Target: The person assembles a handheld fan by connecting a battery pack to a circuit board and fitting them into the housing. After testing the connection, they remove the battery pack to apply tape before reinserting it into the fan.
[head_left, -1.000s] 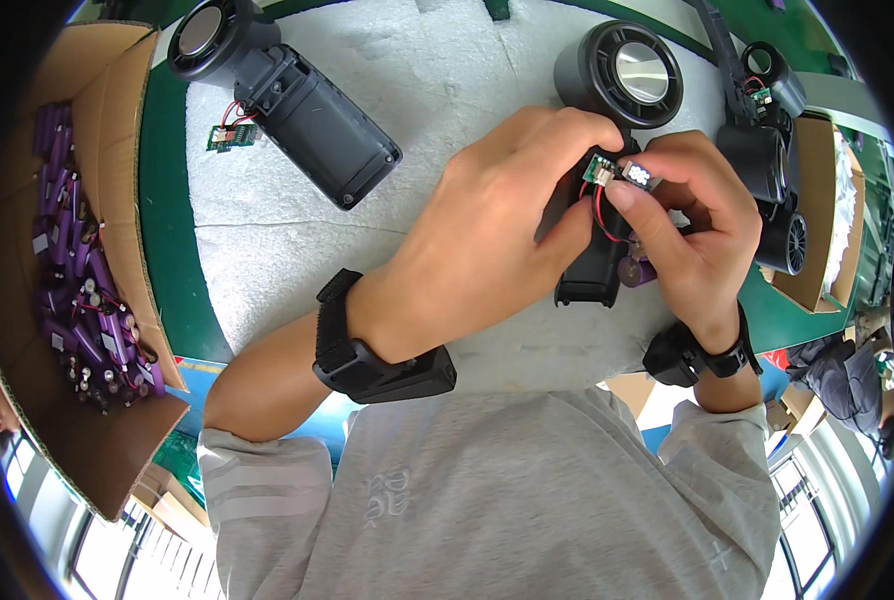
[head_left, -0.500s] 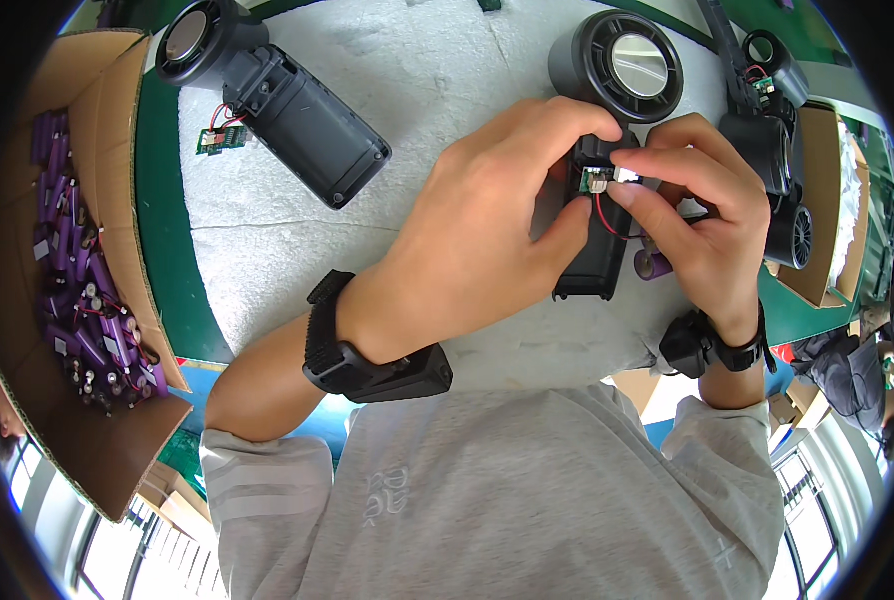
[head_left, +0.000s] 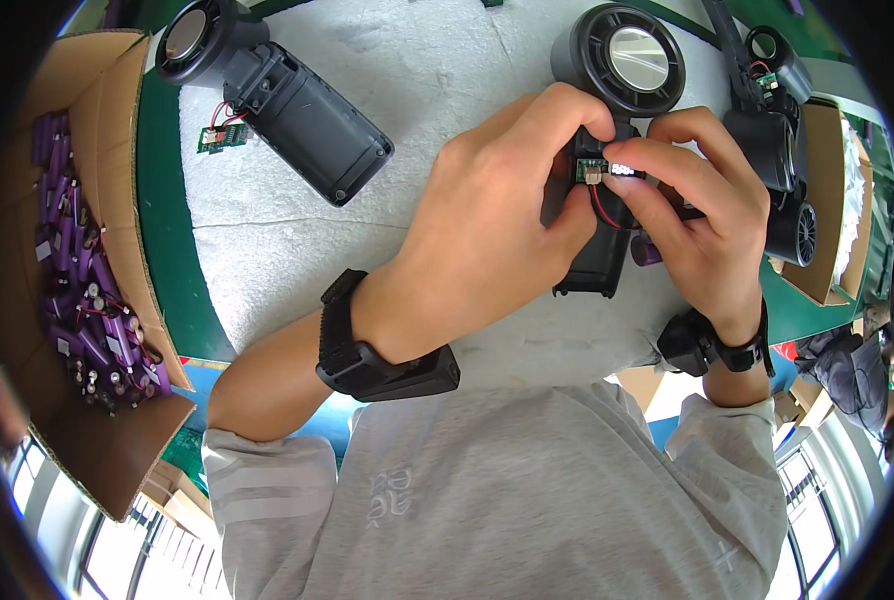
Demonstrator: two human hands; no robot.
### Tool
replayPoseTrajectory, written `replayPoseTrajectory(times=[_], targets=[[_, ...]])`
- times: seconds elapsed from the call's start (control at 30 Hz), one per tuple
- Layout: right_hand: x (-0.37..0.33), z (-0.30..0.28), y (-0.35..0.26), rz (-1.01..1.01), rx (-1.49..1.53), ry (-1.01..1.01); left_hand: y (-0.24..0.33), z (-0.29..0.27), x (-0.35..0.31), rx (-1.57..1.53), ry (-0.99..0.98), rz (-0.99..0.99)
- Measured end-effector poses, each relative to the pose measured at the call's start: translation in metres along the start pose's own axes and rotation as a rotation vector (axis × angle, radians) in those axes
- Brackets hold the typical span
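Observation:
A black handheld fan (head_left: 593,268) lies in front of me, its round head (head_left: 635,58) at the far end and its handle opened up. Over the handle is a small green circuit board (head_left: 589,171) with a white lit display (head_left: 622,170) and red and black wires. My right hand (head_left: 712,210) pinches the board's right end between thumb and fingertips. My left hand (head_left: 487,215) curls round the handle from the left, index finger above the board and thumb below; its exact contact is partly hidden. A purple battery cell (head_left: 646,250) shows partly beside the handle, under my right hand.
Another black fan (head_left: 312,130) lies at the upper left with its circuit board (head_left: 223,137) hanging out on wires. At far left, a cardboard box (head_left: 117,200) holds many purple cells. More fans (head_left: 762,150) and a box (head_left: 822,200) stand at the right. White foam (head_left: 277,270) covers the table.
The circuit board has shifted slightly up and left and tilted, so its lit display shows more clearly. Both hands moved slightly with it, and less of the purple cell shows.

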State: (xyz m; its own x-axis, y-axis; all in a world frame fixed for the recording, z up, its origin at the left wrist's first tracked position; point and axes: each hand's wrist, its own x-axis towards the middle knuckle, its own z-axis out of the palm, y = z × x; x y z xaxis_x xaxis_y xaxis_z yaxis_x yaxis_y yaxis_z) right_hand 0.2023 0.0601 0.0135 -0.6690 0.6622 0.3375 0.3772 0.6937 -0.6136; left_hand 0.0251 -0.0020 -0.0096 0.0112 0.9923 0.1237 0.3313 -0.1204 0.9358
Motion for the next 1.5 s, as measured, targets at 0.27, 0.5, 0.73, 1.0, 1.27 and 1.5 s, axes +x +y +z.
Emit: replayPoseTrajectory(times=[0.27, 0.5, 0.73, 1.0, 1.27, 1.5], targets=[[0.001, 0.001, -0.01, 0.205, 0.092, 0.024, -0.004, 0.001, 0.0, 0.019, 0.027, 0.044], [0.0, 0.001, -0.009, 0.162, 0.041, 0.016, -0.004, 0.002, -0.002, 0.033, 0.036, 0.065], [0.0, 0.002, -0.005, 0.101, -0.024, 0.058, -0.001, -0.005, 0.001, -0.116, -0.021, 0.063], [-0.002, -0.005, -0.01, 0.606, 0.212, -0.009, -0.004, -0.01, 0.004, 0.078, -0.068, 0.219], [-0.003, -0.024, -0.009, 0.611, 0.428, -0.382, -0.002, -0.011, 0.006, 0.091, -0.076, 0.197], [-0.004, -0.036, -0.008, 0.606, 0.604, -0.496, -0.007, -0.022, 0.007, 0.005, -0.056, 0.093]])
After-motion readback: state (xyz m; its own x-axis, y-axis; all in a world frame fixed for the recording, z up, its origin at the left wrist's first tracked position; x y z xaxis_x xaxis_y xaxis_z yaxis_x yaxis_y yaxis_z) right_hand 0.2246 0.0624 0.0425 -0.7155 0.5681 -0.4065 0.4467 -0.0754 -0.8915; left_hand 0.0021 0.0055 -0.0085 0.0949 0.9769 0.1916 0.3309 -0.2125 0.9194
